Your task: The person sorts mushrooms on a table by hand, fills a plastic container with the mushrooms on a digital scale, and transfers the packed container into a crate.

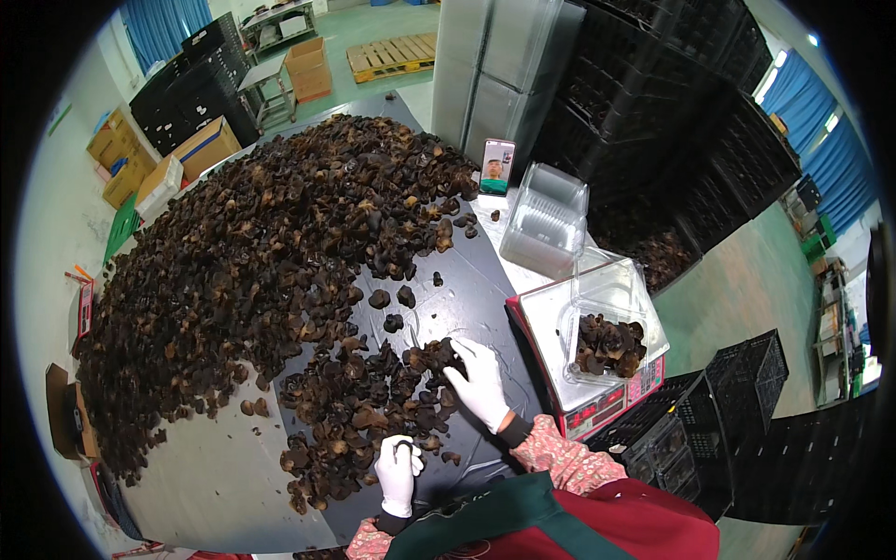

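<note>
My left hand point(397, 477), in a white glove, is closed with a dark, curved piece of wood ear mushroom point(404, 444) between its fingers. It is at the near edge of a small heap of wood ear mushrooms point(350, 413). My right hand point(481, 385), also gloved, reaches into the right side of that heap. Thumb and fingers are apart around a dark mushroom piece point(442, 352); whether they grip it cannot be seen. To the right, an open clear plastic box point(575, 350) holding mushrooms point(609, 345) rests on a digital scale point(542, 315).
A much larger mushroom pile point(245, 266) covers the table's far and left parts. Nested clear boxes point(546, 220) and a propped phone point(498, 166) stand beyond the scale. Black crates point(630, 126) tower at the far right; more crates point(742, 378) flank my right side.
</note>
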The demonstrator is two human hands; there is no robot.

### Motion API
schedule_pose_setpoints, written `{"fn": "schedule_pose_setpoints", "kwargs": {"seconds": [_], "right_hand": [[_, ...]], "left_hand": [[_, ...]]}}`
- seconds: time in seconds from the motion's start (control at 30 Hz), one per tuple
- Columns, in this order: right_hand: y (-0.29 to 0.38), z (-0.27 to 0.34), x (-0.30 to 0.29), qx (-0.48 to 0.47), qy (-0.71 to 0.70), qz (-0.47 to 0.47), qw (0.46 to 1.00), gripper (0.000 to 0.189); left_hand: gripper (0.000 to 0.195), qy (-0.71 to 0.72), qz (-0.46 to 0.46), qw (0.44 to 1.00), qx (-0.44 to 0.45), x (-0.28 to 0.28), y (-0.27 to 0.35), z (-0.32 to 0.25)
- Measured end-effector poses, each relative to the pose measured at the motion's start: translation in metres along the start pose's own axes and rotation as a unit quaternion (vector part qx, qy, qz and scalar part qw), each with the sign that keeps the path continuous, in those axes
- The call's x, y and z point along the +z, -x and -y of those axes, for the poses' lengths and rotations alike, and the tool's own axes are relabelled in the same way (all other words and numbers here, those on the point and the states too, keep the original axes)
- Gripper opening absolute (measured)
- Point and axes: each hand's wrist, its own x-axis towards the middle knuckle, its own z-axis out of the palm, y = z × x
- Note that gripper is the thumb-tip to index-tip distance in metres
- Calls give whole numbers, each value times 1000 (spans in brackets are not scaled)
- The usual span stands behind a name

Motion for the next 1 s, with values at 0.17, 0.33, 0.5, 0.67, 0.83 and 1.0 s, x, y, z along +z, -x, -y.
{"fn": "schedule_pose_setpoints", "kwargs": {"seconds": [0.17,0.33,0.5,0.67,0.83,1.0], "right_hand": [[-13,10,24,-26,172,103,979,65],[-3,15,35,-86,72,43,993,34],[16,21,33,-104,6,28,994,20],[38,26,26,26,-112,-40,993,18],[48,21,17,211,-199,-44,956,20],[30,37,9,242,-321,-15,915,21]], "left_hand": [[18,31,-24,999,16,5,14,4],[22,65,-24,996,57,-5,15,7],[24,58,-1,992,108,-30,-4,1],[26,145,92,984,51,-53,-12,3],[21,19,170,972,160,-47,-14,-5],[24,157,187,969,21,-49,-20,-6]]}}
